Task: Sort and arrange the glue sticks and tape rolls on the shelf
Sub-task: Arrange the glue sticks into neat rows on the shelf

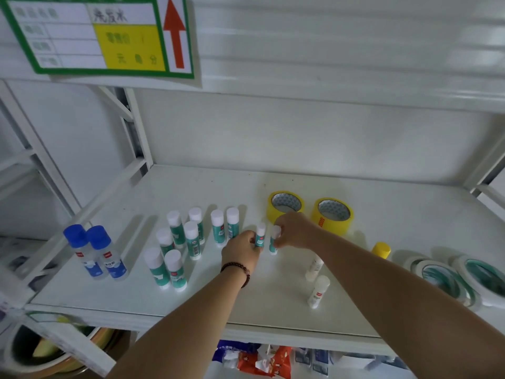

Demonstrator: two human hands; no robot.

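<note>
Upright, white-capped green glue sticks (260, 236) on shelf (246, 302).

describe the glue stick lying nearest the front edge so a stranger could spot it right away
Start at the two yellow tape rolls at the back of the shelf, then come straight toward the front edge. The nearest glue stick stands alone right of the right forearm. Its body is white, unlike the green-labelled sticks on the left.

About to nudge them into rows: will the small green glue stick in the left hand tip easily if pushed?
Probably. The glue stick in the left hand is tall and narrow and stands on a small base, so a high push likely topples it. Once down, its round body may roll. It looks like light, stiff plastic.
</note>
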